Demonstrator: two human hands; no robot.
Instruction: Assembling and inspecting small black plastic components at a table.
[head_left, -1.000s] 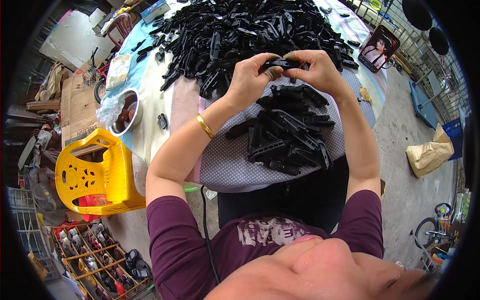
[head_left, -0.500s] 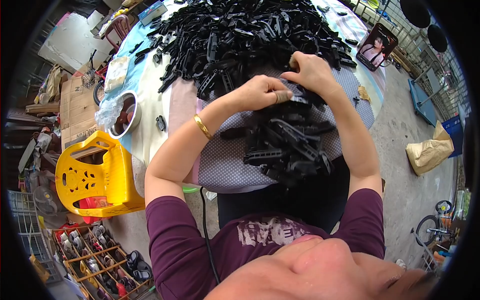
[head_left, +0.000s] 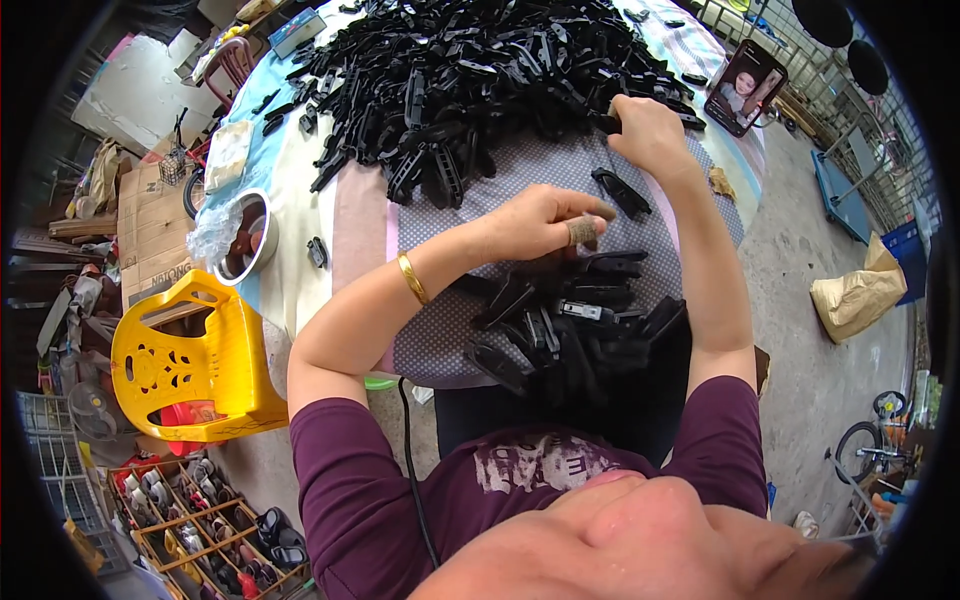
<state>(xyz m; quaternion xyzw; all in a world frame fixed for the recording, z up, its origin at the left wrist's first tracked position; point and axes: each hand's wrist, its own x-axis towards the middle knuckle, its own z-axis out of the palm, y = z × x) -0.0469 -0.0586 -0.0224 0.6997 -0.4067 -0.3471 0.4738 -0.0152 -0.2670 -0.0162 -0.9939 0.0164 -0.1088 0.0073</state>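
A big heap of black plastic parts [head_left: 470,70] covers the round table. A smaller pile of the same parts [head_left: 570,325] lies on a dotted grey cloth [head_left: 435,335] over my lap. My right hand [head_left: 648,132] reaches to the heap's near edge, its fingers closed on one black part there. My left hand [head_left: 545,222], with a taped fingertip and a gold bangle on the wrist, hovers just above the lap pile. Its fingers are curled in and I see nothing in them. One single black part [head_left: 622,192] lies on the cloth between my hands.
A phone [head_left: 745,85] stands propped at the table's far right. A metal bowl with a plastic bag [head_left: 240,235] sits at the table's left edge. A yellow plastic chair [head_left: 185,365] and a cardboard box [head_left: 150,225] stand left; a tan sack [head_left: 860,295] lies right.
Both hands held one part together, then lowered it onto the lap pile. Now my right hand has stretched out to the big heap and my left hand has drawn back, empty.
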